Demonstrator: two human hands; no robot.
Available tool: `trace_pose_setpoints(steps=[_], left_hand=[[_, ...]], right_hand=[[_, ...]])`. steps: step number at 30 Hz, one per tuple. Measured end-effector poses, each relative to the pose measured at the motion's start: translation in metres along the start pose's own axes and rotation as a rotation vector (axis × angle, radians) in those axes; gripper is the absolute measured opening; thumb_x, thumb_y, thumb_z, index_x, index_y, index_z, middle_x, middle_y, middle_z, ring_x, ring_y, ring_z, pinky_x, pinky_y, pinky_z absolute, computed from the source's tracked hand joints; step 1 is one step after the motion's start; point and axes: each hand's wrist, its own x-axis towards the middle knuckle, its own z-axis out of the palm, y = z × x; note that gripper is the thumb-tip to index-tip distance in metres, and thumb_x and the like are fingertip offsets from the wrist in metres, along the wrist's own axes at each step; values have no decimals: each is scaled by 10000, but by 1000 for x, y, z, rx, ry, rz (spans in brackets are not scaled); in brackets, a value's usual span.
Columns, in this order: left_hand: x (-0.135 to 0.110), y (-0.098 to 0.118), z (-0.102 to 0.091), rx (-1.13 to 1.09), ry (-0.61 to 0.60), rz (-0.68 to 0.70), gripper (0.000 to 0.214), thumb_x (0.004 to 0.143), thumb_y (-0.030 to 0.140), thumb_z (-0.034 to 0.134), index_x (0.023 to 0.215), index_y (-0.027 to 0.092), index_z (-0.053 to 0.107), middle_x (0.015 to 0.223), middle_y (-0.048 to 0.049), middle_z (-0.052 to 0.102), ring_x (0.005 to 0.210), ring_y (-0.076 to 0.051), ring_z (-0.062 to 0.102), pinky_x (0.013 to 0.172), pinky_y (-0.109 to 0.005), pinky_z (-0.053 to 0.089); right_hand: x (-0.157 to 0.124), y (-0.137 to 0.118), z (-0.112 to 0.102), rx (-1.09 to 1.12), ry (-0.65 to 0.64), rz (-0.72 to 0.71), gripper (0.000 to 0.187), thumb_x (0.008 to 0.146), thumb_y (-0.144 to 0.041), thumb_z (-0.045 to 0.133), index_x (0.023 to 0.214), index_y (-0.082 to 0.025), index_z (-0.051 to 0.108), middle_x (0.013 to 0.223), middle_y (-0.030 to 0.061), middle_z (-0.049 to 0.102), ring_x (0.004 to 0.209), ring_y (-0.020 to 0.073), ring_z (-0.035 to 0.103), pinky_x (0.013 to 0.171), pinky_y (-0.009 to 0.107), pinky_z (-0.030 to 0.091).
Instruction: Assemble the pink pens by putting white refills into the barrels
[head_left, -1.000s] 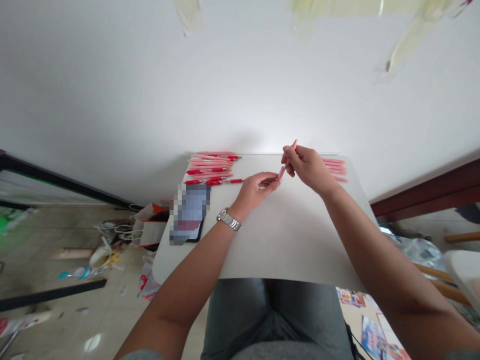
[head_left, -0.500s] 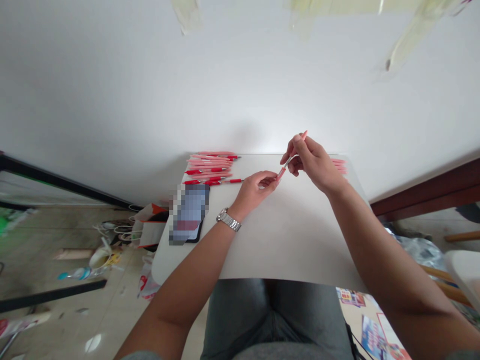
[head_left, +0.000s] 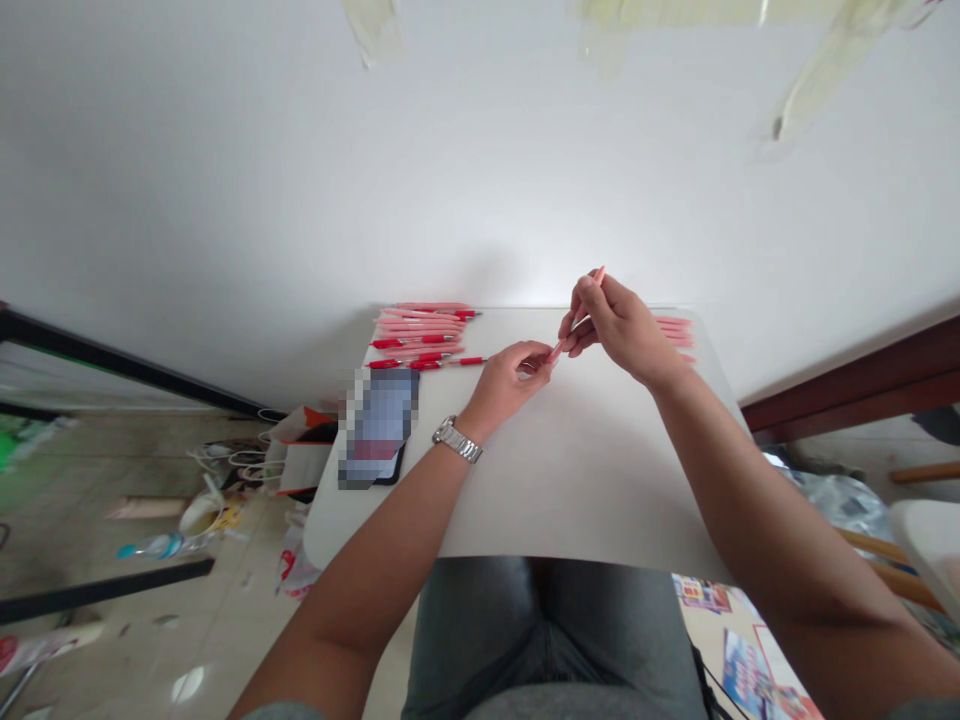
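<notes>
Over the middle of the white table (head_left: pixel 570 480), my left hand (head_left: pixel 508 382) pinches a short pink pen cap (head_left: pixel 555 352) between thumb and fingers. My right hand (head_left: pixel 626 325) grips a pink pen (head_left: pixel 600 275) that slants down toward the cap. The pen's lower end meets the cap's mouth or lies very close to it; fingers partly hide the join. To the left lie several pink pens (head_left: pixel 420 325) with some red pens (head_left: pixel 420 341) among them. More pink pens (head_left: pixel 675 332) lie at the right, partly behind my right hand.
A phone (head_left: pixel 382 425), partly blurred out, lies on the table's left side. The wall (head_left: pixel 480 150) rises directly behind the table. Bags (head_left: pixel 300 450) and a plastic bottle (head_left: pixel 161 546) are on the floor at left. A stool (head_left: pixel 930 540) stands at right.
My right hand has moved slightly down and left, bringing the pen closer to the cap. Less of the pen's pale lower part shows. My left hand has barely moved.
</notes>
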Motion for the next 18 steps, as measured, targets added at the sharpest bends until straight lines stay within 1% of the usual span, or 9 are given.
trace_pose_setpoints(steps=[2,5,9,12,18], left_hand=[[0,0,1,7,3,5,236,973,358,682,1109,174,741,1044,-85,772,938,-181,738,884,-313,621],[0,0,1,6,0,16,225,969,331,687,1121,176,745,1068,-87,769,954,-180,737,896,-316,624],[1,0,1,2,-2,20,211,963,313,691,1114,176,742,1048,-84,770,943,-177,739,885,-312,629],[1,0,1,13,-1,25,201,959,306,693,1107,179,742,1047,-83,770,947,-178,741,883,-308,630],[1,-1,0,1,-6,-3,217,954,330,703,1108,183,743,1057,-84,778,959,-189,750,893,-322,630]], right_hand=[[1,1,-1,-16,-9,1,568,922,-794,504,880,-230,545,724,34,696,599,150,690,548,274,577],[1,3,-2,-98,-8,-46,561,940,-773,512,844,-222,563,706,40,690,589,145,658,547,277,541],[1,4,-3,-188,26,-108,575,965,-750,505,804,-208,609,607,23,628,517,122,550,515,276,451],[0,1,-3,-166,39,-120,580,967,-749,508,803,-204,621,603,14,614,481,105,493,487,274,399],[2,4,-2,-108,36,-104,583,945,-765,521,775,-212,598,641,28,631,549,125,562,519,272,437]])
